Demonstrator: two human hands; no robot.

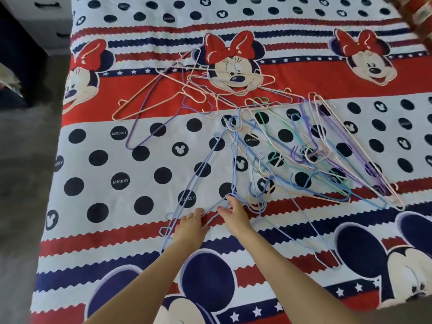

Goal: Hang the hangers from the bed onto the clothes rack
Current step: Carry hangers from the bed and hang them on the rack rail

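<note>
Several thin wire hangers lie tangled on the bed, which has a red, white and navy cartoon-mouse cover. A dense pile of mixed-colour hangers sits right of centre. Loose peach hangers and a purple hanger lie farther back on the left. Light blue hangers stretch toward me. My left hand lies on the near end of the blue hangers, fingers curled over the wire. My right hand reaches beside it and pinches a blue wire at its fingertips. No clothes rack is in view.
Grey floor runs along the bed's left side. A grey drawer unit stands at the top left. A red patterned cushion pokes in at the top right corner.
</note>
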